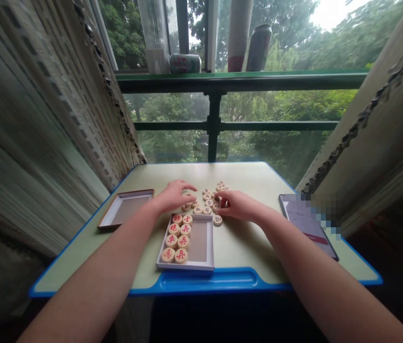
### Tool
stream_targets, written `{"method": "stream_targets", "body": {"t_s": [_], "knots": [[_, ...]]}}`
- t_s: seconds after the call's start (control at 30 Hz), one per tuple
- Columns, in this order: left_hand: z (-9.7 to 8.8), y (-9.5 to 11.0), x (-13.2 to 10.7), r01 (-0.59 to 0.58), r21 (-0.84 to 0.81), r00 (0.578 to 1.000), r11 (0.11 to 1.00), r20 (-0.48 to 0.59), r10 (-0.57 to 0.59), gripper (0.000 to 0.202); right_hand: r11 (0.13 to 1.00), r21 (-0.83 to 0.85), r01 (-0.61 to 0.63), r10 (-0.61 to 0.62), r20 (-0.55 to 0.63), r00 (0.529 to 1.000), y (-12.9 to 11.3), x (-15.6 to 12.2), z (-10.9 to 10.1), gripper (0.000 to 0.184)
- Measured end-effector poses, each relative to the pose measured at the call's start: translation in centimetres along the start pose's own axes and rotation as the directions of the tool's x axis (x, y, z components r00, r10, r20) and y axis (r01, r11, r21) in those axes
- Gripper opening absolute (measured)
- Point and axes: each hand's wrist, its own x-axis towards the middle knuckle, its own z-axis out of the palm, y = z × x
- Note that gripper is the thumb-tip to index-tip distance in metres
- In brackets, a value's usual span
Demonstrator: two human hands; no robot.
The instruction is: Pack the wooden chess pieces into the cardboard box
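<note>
Bare surface [240, 247] runs at 3 o'clock of the box [198, 240], free as far as the phone [308, 224] near the right edge, and at 8 o'clock, below the lid [126, 209] lying at 10 o'clock. At 12 o'clock loose game pieces [208, 202] crowd against the box's far wall, with the left hand [175, 195] and right hand [239, 206] upon them. Beyond them a clear strip reaches the window railing [214, 124]. Blinds [44, 119] hem both sides.
</note>
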Motion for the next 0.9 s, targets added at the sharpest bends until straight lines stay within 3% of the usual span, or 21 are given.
{"method": "stream_targets", "body": {"t_s": [0.1,0.17,0.37,0.6,0.73,0.9], "knots": [[0.2,0.9,0.0,-0.168,-0.009,0.983,0.986,0.074,0.168,0.029,0.998,0.037,0.052,-0.051,-0.035,0.998,0.0,0.2,0.5,0.051],[0.3,1.5,-0.2,-0.217,-0.023,0.964,0.976,0.156,0.217,0.032,0.997,0.017,0.07,-0.069,-0.064,0.996,0.0,0.4,0.6,0.047],[0.4,2.7,-0.6,-0.106,0.094,0.946,0.99,0.315,0.071,0.04,0.991,-0.061,0.121,-0.127,-0.103,0.987,0.1,0.4,0.6,0.028],[0.3,2.1,-0.4,-0.171,0.216,0.948,0.961,0.3,0.101,0.042,0.982,-0.05,0.184,-0.189,-0.139,0.972,0.1,0.4,1.0,0.026],[0.3,1.7,-0.4,-0.115,0.303,0.972,0.946,0.233,0.043,0.045,0.981,-0.073,0.178,-0.187,-0.159,0.969,0.3,0.6,1.3,0.019],[0.2,1.5,-0.5,-0.087,0.392,0.965,0.916,0.26,-0.019,0.044,0.965,-0.135,0.226,-0.254,-0.258,0.932,0.7,0.8,1.6,0.037]]}}
